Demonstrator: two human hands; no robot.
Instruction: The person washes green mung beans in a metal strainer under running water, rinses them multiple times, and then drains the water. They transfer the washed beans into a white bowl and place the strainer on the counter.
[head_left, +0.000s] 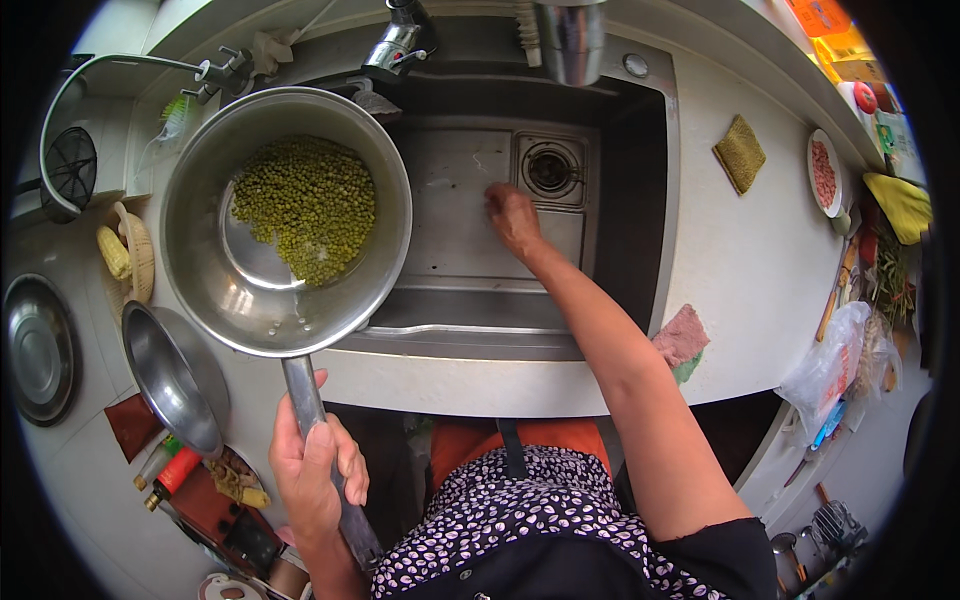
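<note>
My left hand (319, 457) is wrapped around the long handle (306, 394) of a deep stainless-steel saucepan (277, 319). The pan is held up over the left part of the sink. Green mung beans (307, 202) cover part of its bottom, with a little liquid around them. Over the stainless-steel sink (457, 240) hangs my right hand (512, 217), blurred, its fingers curled and partly hidden from above. It is just left of the drain basket (551, 169), and nothing shows in it.
Behind the sink stand a faucet (397, 52) and a metal cup (574, 41). A metal basin (176, 375) and corn (114, 253) are at the left. On the right counter lie a golden scouring pad (740, 155), a pink cloth (682, 336) and a dish of pink food (823, 174).
</note>
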